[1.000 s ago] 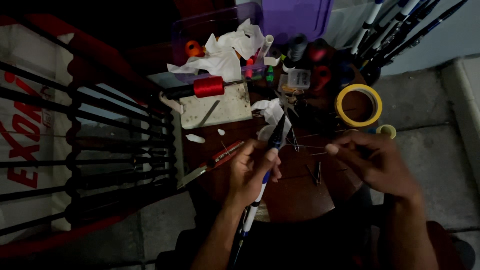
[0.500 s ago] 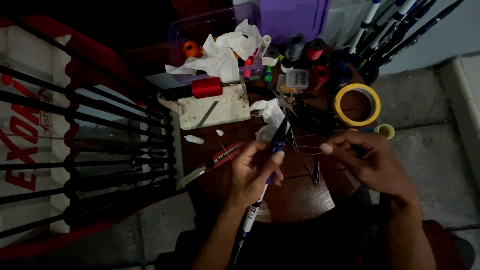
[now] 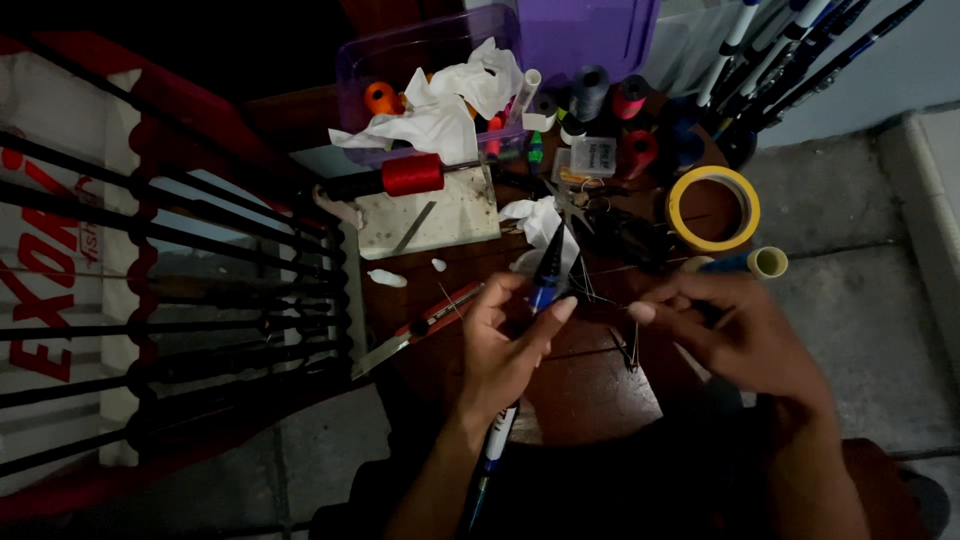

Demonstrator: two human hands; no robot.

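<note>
My left hand [image 3: 510, 345] is closed around a dark blue fishing rod [image 3: 545, 275] that runs from my lap up over a small round brown table [image 3: 590, 385]. My right hand [image 3: 735, 335] is beside it on the right, fingers pinched together on what looks like a thin thread running toward the rod; the thread itself is barely visible. The rod's tip end points at crumpled white paper [image 3: 540, 220].
A red thread spool [image 3: 412, 173] lies on a white tile [image 3: 440, 215]. Behind stand a purple tub [image 3: 440, 60] with tissue, several thread spools [image 3: 610, 100] and a yellow tape ring [image 3: 712, 208]. A knife [image 3: 415, 330] lies at left. Dark rods [image 3: 180, 250] fill the left rack.
Both hands stay at the rod; my right hand has shifted slightly while pinching the thread. The view has tilted a little.
</note>
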